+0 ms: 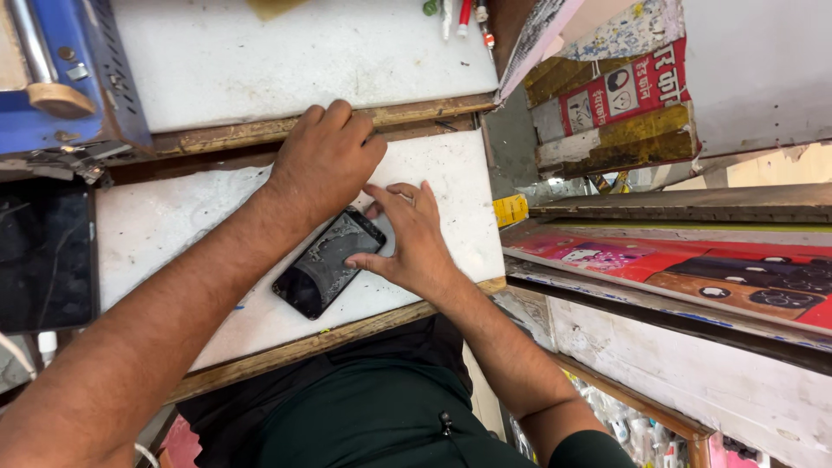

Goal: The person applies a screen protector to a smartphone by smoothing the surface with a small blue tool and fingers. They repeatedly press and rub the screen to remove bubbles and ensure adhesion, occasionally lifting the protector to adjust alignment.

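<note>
A black phone (pixel 322 267) with a badly cracked screen lies at an angle on the white worktop (pixel 165 225). My left hand (pixel 325 160) sits over the phone's far end with its fingers curled under, pressing down on it. My right hand (pixel 409 236) grips the phone's far right corner, with the thumb against the side edge and the fingers spread over the corner. What lies under the left palm is hidden. My dark green shirt (pixel 381 416) fills the bottom of the view.
A blue metal machine (pixel 61 78) stands at the back left, and a dark flat screen (pixel 43 256) lies on the left. Pens (pixel 464 16) are at the back edge. A small yellow box (pixel 511 211) and colourful printed boards (pixel 693 269) are on the right.
</note>
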